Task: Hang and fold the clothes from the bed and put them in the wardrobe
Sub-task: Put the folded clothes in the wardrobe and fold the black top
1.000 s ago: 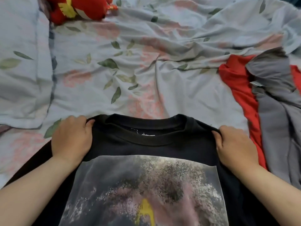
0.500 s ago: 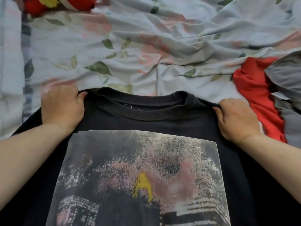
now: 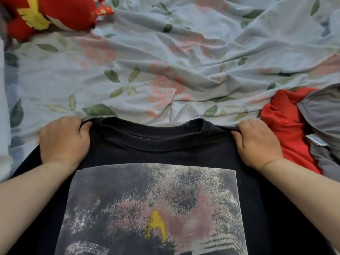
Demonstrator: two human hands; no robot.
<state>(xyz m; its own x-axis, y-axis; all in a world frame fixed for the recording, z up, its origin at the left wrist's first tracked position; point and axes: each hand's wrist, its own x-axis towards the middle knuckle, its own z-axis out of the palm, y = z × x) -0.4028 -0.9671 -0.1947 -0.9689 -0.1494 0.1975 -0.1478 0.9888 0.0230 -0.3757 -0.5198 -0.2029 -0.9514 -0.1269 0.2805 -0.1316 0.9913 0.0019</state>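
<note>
Gripping the black T-shirt (image 3: 165, 144) shoulders as before, both hands (image 3: 63, 142) (image 3: 257, 142) sit slightly wider apart.

A black T-shirt (image 3: 165, 153) (grey printed panel face up) lies flat on the floral bed sheet (image 3: 147, 70).

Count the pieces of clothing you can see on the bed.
3: black T-shirt front and centre, held by both hands; red garment at right; grey garment lying over it. More may be hidden.

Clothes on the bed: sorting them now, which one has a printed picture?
The black T-shirt, held at both shoulders; the red garment and grey garment look plain.
</note>
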